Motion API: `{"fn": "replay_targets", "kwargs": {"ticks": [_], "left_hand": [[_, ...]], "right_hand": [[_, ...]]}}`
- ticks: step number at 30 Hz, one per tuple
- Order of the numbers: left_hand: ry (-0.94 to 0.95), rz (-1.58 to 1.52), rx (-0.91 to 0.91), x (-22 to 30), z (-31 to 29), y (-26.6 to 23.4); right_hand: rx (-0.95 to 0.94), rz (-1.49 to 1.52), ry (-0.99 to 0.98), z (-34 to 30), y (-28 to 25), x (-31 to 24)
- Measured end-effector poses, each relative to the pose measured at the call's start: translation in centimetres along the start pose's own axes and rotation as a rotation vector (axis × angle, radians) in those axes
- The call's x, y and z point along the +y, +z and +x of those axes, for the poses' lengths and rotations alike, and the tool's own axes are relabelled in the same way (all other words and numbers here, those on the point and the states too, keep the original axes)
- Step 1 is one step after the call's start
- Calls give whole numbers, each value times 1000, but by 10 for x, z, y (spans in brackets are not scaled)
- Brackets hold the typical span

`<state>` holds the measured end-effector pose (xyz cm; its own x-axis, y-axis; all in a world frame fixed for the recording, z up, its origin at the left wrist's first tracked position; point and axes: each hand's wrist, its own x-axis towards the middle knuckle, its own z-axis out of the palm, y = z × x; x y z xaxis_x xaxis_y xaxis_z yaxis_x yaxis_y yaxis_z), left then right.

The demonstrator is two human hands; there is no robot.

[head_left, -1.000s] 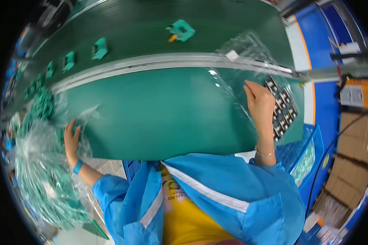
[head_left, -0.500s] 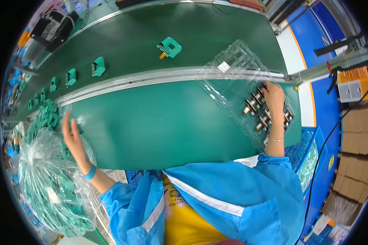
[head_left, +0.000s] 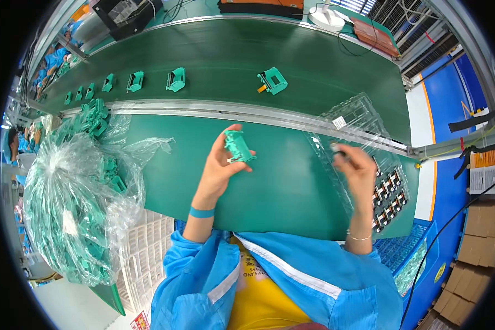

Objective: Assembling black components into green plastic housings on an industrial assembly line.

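Above the middle of the green work surface, my left hand (head_left: 213,168) is closed round a green plastic housing (head_left: 238,147), fingers behind it and thumb at its near side. My right hand (head_left: 358,171) pinches a small black and silver roller part (head_left: 338,149) over the left side of the clear plastic tray (head_left: 344,190); the part is slightly blurred. Rows of similar black and silver parts (head_left: 389,199) lie in the tray, to the right of that hand. A large clear bag (head_left: 55,192) full of green housings stands at the left, several loose housings (head_left: 95,116) by its opening.
Beyond a metal rail (head_left: 247,114), a dark green belt (head_left: 220,49) carries a spaced row of green housings (head_left: 176,80); one with an orange tab (head_left: 274,81) sits farther right. A white crate (head_left: 148,247) stands below left, a blue crate (head_left: 396,245) below right. Cardboard boxes (head_left: 481,220) are stacked right.
My left hand has come from beside the bag to the middle, now holding a green housing. My right hand has lifted a roller part from the tray and moved left. The view has shifted.
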<state>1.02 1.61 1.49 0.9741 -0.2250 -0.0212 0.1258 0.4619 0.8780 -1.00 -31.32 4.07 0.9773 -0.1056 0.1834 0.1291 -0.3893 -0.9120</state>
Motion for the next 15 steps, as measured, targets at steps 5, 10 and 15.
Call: {"fn": "replay_targets", "kwargs": {"ticks": [5,10,15], "left_hand": [[24,12,5,-14,-6,9],[30,96,20,-17,-10,11],[50,227,24,-23,-8,15]], "right_hand": [[-327,655,250,-9,77,-13],[-296,811,353,-3,104,-13],[-148,465,160,2,120,0]]}}
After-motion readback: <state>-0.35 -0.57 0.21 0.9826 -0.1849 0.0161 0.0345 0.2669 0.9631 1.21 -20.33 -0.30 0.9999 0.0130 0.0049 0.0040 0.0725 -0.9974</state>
